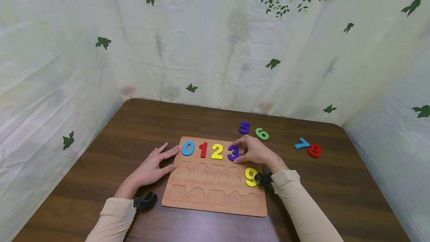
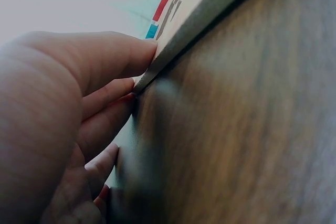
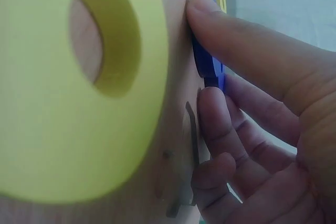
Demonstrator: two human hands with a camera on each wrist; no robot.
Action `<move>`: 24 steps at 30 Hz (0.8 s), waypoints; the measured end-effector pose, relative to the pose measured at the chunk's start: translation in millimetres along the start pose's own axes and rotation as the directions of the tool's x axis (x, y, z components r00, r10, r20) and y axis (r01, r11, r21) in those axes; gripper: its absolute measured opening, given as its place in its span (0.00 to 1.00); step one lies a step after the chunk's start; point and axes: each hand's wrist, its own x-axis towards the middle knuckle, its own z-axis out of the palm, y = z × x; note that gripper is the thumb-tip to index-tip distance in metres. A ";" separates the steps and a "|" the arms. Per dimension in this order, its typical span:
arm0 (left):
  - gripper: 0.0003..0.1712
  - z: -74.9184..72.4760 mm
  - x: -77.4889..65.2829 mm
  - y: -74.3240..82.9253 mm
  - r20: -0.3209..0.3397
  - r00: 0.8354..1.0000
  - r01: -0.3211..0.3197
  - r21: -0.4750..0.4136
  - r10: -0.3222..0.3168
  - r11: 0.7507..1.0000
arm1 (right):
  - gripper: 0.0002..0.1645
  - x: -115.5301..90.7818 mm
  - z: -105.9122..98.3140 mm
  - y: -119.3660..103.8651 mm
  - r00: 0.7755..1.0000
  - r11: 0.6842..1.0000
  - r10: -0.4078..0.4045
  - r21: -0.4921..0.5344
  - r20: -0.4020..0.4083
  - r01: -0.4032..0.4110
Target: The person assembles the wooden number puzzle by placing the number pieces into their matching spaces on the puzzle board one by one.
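A wooden number board [image 1: 201, 210] lies on the brown table. In its top row sit a light blue 0 [image 1: 188, 148], a red 1 [image 1: 203, 149] and a yellow 2 [image 1: 217, 151]. My right hand [image 1: 256, 150] pinches a purple number 3 [image 1: 232, 153] at the right of that row, thumb on the near side; the right wrist view shows its side [image 3: 203, 59] between thumb and fingers. With fingers spread, my left hand [image 1: 152, 167] touches the board's left edge. Beside the right wrist, a yellow 9 [image 1: 250, 176] rests on the board.
Behind the board lie a purple 5 [image 1: 244, 127] and a green 6 [image 1: 262, 134]. Farther right on the table [image 1: 339, 182] are a blue 7 [image 1: 302, 143] and a red 8 [image 1: 314, 150]. A leaf-patterned curtain [image 1: 215, 47] surrounds the table's back and sides.
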 end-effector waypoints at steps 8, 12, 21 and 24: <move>0.36 3.2 3.1 1.4 0.006 1.000 -0.002 -0.011 0.002 1.000 | 0.36 -2.1 -2.9 2.0 1.000 1.000 0.001 -0.012 0.014 -0.001; 0.36 5.4 4.7 0.8 0.006 1.000 -0.007 -0.010 0.007 1.000 | 0.37 -2.6 -4.6 4.4 1.000 1.000 -0.004 -0.014 0.019 0.004; 0.37 5.6 6.9 0.9 0.016 1.000 -0.017 -0.019 0.017 1.000 | 0.38 -3.2 -5.6 5.6 1.000 1.000 0.002 -0.006 0.018 -0.002; 0.37 0.4 2.8 -0.9 -0.001 1.000 -0.014 -0.009 0.014 1.000 | 0.39 1.1 -3.7 2.5 0.999 1.000 -0.011 0.010 0.039 0.011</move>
